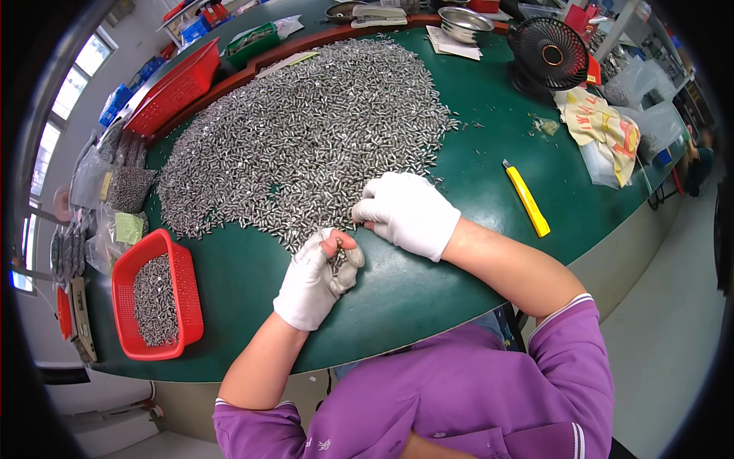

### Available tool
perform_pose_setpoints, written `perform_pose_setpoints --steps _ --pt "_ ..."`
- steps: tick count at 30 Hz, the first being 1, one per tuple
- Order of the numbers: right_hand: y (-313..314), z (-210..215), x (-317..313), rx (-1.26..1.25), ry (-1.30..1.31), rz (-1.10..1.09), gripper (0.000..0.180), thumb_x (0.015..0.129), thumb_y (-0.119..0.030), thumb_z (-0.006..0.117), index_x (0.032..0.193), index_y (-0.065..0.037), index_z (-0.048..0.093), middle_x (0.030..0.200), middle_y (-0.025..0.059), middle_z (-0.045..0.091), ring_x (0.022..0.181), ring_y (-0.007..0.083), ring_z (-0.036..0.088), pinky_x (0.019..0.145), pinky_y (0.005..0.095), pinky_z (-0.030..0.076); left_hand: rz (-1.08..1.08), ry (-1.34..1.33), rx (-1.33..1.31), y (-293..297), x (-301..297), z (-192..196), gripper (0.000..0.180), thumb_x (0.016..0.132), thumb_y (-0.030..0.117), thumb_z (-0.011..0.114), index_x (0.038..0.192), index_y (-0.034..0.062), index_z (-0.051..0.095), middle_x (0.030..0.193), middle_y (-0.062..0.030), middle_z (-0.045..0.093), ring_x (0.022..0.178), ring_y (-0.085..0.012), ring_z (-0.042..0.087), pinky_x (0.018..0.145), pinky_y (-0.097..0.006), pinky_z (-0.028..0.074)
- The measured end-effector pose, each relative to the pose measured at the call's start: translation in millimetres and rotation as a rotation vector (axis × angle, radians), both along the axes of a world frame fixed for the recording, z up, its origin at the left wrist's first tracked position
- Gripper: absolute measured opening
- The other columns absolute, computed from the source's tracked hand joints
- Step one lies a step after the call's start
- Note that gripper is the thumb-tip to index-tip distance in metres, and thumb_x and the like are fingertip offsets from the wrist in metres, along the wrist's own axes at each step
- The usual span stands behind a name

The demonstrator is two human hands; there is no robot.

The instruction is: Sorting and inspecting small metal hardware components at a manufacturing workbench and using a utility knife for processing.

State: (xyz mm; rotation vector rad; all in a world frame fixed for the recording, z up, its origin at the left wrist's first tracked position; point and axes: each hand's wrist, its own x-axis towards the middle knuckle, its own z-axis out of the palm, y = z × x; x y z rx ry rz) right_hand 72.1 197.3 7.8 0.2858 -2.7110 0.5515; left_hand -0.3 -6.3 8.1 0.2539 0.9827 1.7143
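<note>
A broad pile of small silvery metal pins (321, 130) covers much of the green tabletop (474, 199). My left hand (317, 271), in a white glove with bare fingertips showing, is curled at the pile's near edge with several metal pins cupped in it. Just right of it, my right hand (405, 214), gloved in white too, bends its fingers down onto the near edge of the pile. Its fingertips are pressed together, and what they pinch is hidden. At the left stands a red plastic basket (195, 306) partly filled with the same kind of pins.
A yellow utility knife (526, 199) lies to the right. Behind it stand a black fan (549, 53), a yellow cloth (604, 130) and plastic bags. Metal bowls (465, 23) sit at the back. Another red basket (176, 88) and bagged parts (128, 187) line the left side.
</note>
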Motion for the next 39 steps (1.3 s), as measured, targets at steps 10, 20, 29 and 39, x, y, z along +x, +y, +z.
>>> perform_pose_setpoints --steps 10,20,29,39 --pt "3.6 7.0 2.0 0.047 -0.054 -0.003 0.01 0.078 -0.019 0.067 0.085 -0.012 0.065 0.085 0.0071 0.059 0.083 0.0292 0.06 0.072 0.042 0.05 0.043 0.075 -0.001 -1.9 -1.5 -4.5 0.027 0.093 0.032 0.062 0.108 0.0101 0.056 0.093 -0.0045 0.058 0.064 -0.0094 0.045 0.058 -0.024 0.037" --pt "-0.2 15.0 5.2 -0.303 0.02 0.16 0.02 0.079 -0.028 0.072 0.086 -0.01 0.066 0.088 0.007 0.062 0.086 0.0281 0.06 0.076 0.0387 0.049 -0.056 0.027 -0.016 2.3 1.7 -0.8 0.013 0.095 0.024 0.063 0.1 0.0124 0.059 0.083 0.0003 0.06 0.06 -0.0051 0.042 0.054 -0.018 0.033" --pt "4.1 12.0 2.6 -0.373 0.048 0.133 0.014 0.081 -0.02 0.071 0.092 -0.011 0.07 0.087 0.0067 0.063 0.085 0.0269 0.061 0.076 0.0375 0.05 -0.066 -0.031 0.001 2.3 1.1 -0.6 0.015 0.096 0.026 0.062 0.094 0.0115 0.056 0.082 -0.0003 0.06 0.06 -0.006 0.042 0.055 -0.02 0.035" --pt "5.7 4.1 0.3 0.045 0.04 -0.125 0.021 0.078 -0.013 0.064 0.097 -0.017 0.072 0.083 0.0067 0.06 0.082 0.0279 0.061 0.071 0.0406 0.051 -0.052 0.002 -0.035 0.2 0.0 0.1 0.025 0.098 0.035 0.053 0.099 0.0104 0.056 0.086 -0.0038 0.059 0.061 -0.0088 0.045 0.058 -0.022 0.039"
